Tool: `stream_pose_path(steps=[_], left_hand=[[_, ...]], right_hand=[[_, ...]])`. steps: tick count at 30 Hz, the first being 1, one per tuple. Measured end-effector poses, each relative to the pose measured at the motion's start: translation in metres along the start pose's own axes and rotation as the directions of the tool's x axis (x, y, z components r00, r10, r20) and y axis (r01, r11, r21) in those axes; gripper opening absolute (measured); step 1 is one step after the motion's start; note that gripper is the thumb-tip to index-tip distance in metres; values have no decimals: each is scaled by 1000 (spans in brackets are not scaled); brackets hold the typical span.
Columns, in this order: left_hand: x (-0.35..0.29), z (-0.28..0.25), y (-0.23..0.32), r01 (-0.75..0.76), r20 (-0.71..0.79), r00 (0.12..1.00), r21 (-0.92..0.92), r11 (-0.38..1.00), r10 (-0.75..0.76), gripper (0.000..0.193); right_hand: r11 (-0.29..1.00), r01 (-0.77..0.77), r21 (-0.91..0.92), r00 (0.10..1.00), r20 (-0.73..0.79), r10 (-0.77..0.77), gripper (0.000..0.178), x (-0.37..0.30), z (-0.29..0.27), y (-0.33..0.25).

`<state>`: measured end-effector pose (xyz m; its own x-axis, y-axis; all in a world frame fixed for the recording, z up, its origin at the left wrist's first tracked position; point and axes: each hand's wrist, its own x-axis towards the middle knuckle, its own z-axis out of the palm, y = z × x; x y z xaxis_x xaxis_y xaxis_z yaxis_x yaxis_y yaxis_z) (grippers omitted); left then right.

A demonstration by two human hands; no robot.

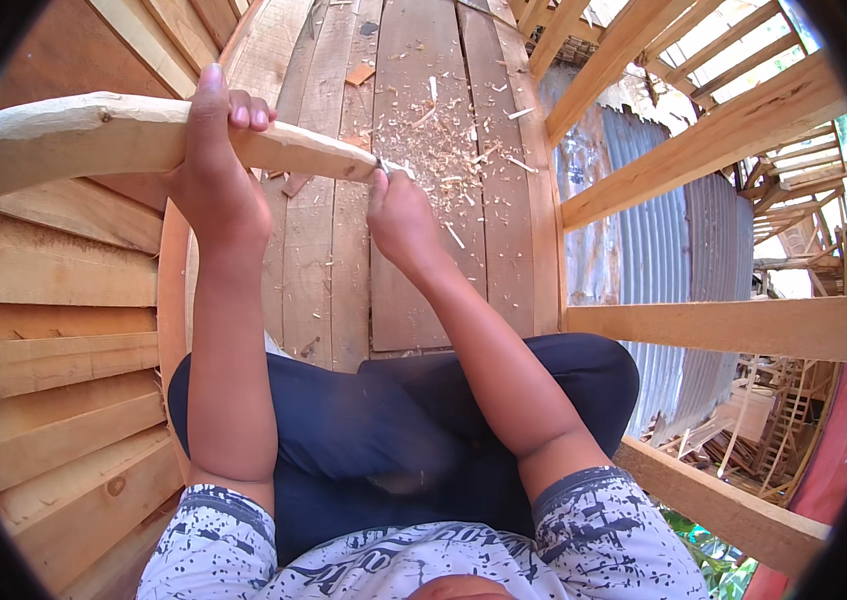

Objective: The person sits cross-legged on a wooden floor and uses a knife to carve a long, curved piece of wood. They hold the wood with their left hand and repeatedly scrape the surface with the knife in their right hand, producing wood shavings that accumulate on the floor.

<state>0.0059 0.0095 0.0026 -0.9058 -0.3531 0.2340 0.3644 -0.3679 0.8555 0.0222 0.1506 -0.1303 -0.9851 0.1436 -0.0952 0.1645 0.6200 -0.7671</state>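
A long, pale, peeled piece of wood (pixel 63 140) reaches from the left rim toward the middle of the head view, with a rough, carved-looking upper edge. My left hand (pixel 218 165) is wrapped round it from below, the thumb pointing up along the near side and fingertips showing over the far side. At the wood's narrow right end, my right hand (pixel 403 215) is closed, its thumb against the tip. A small dark spot shows there, too small to name, and what the right fingers hold is hidden.
Wood shavings (pixel 443 150) lie scattered over the plank floor (pixel 413 290) beyond my crossed legs (pixel 403 410). A slatted wooden wall (pixel 53 370) stands close on the left. Wooden railings (pixel 713 330) run along the right, with corrugated metal sheets (pixel 643 260) outside them.
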Motion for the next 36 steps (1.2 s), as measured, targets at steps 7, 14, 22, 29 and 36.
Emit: stream_pose_path(steps=[7,14,22,29,36], left_hand=[[2,3,-2,-3,2,1000,5,1000,3,29],[-1,12,-1,6,-28,1000,-13,1000,-6,28],[2,5,-1,-4,18,1000,-18,1000,4,28],[0,9,-3,20,-12,1000,-6,1000,-20,28],[1,10,-3,-44,51,998,7,999,44,31]], right_hand=[[996,-92,-18,991,91,94,47,12,1,26],[989,54,141,986,-167,-31,42,12,16,36],[996,51,-74,998,-22,-52,40,-7,-19,-11],[996,-54,-69,999,-8,54,43,10,0,30],[986,-166,-11,986,4,166,46,21,14,78]])
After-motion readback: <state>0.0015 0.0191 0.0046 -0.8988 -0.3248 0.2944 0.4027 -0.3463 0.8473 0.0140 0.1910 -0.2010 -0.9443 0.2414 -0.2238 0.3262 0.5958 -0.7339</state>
